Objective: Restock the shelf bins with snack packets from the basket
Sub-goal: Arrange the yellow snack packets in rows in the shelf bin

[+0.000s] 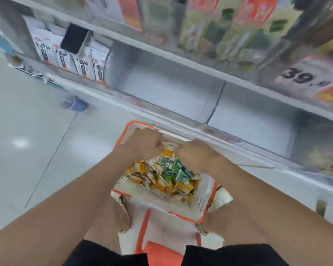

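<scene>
As a person crouches over a basket (188,220) on a shop floor (27,131), black shorts (104,254) fill the bottom of the frame and both bare forearms reach forward and down. The white basket with its orange rim sits on the floor between the feet, a pale shoe (222,196) showing at its right side. Inside it lies a heap of yellow and green snack packets (161,175), which narrows to a peak at the far end.

Both hands meet at that peak. The left hand (140,143) is turned knuckles-up, its fingers curled tightly downward onto the top of the heap, close to the basket's far rim. The right hand (197,153) sits just beside it, fingers likewise bent in and closed on the packets, with one orange packet standing up between the two hands. Motion blur and the backs of the hands hide the fingertips, so how many packets each takes cannot be told.

Just beyond the basket runs the lowest shelf, its bins (161,89) walled in clear plastic and split by a thin divider (215,104). White boxes (65,58) with dark lettering stand in the section farther left. A blue object (75,103) lies on the floor below them. On the shelf above, blurred green and orange goods sit behind a price card (304,77) reading 39.
</scene>
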{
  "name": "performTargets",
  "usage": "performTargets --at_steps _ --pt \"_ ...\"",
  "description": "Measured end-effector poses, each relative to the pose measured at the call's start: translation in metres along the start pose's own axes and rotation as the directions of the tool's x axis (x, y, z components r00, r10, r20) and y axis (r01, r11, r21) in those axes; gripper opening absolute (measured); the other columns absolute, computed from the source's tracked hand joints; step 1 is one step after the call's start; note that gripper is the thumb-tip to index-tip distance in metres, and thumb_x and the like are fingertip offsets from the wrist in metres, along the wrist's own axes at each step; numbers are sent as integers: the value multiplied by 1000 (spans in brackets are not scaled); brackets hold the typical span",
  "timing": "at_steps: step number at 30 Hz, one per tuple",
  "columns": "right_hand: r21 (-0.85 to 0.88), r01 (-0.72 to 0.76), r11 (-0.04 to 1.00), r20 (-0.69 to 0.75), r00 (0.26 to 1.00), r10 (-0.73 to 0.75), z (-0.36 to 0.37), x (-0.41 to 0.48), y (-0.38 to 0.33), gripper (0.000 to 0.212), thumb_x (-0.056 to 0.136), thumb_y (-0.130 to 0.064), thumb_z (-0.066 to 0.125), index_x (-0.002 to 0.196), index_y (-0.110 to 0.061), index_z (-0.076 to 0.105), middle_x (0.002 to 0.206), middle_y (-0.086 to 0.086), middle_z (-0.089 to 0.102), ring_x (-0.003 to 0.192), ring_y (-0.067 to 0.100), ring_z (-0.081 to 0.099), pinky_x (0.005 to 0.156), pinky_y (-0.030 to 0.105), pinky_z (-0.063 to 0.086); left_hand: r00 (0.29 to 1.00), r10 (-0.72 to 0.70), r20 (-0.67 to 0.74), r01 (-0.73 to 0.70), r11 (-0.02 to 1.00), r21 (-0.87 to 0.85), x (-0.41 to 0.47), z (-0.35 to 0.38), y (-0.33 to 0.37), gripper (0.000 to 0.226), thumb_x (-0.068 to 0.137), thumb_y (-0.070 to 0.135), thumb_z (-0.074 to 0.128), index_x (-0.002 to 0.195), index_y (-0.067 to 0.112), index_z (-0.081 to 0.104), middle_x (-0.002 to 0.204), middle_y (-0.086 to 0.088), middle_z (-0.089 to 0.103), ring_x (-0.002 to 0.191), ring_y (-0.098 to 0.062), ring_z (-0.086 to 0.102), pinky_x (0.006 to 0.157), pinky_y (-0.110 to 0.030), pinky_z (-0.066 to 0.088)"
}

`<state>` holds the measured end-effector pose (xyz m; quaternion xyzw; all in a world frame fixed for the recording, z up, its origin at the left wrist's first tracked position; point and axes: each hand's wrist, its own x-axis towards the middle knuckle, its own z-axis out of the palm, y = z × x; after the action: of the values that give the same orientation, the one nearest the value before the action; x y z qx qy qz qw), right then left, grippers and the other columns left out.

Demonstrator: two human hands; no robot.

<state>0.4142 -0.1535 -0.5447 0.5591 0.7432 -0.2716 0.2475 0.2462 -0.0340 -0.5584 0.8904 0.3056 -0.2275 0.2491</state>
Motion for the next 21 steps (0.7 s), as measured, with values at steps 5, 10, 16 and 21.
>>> performTargets --at_steps 5,10,16,21 --pt "31 -39 999 28 999 38 86 68 1 23 91 -11 51 111 -16 62 103 10 66 91 34 67 71 39 54 998 -31 52 28 998 57 45 99 -21 20 96 35 51 84 22 61 94 -5 71 97 -31 65 84 -39 45" --pt "-74 -109 991 221 967 123 77 96 -16 14 92 -14 58 106 -19 57 94 -1 56 70 18 53 60 36 47 992 -28 121 21 998 60 75 120 -32 28 99 28 52 84 9 66 88 -10 68 93 -33 64 77 -35 47" --pt "-16 -126 992 33 991 126 74 78 -46 6 93 -16 57 91 -12 60 81 2 57 64 21 52 56 31 43 997 -44 -68 56 982 179 47 116 -43 26 99 26 51 89 13 71 97 -7 73 96 -31 67 85 -36 52" --pt "58 -159 986 -133 977 166 84 36 -62 17 93 -25 54 84 -12 62 90 9 65 81 32 64 73 35 56 987 -110 -116 133 968 215 -6 130 -40 20 99 25 52 95 16 70 108 -9 69 104 -32 64 86 -39 52"
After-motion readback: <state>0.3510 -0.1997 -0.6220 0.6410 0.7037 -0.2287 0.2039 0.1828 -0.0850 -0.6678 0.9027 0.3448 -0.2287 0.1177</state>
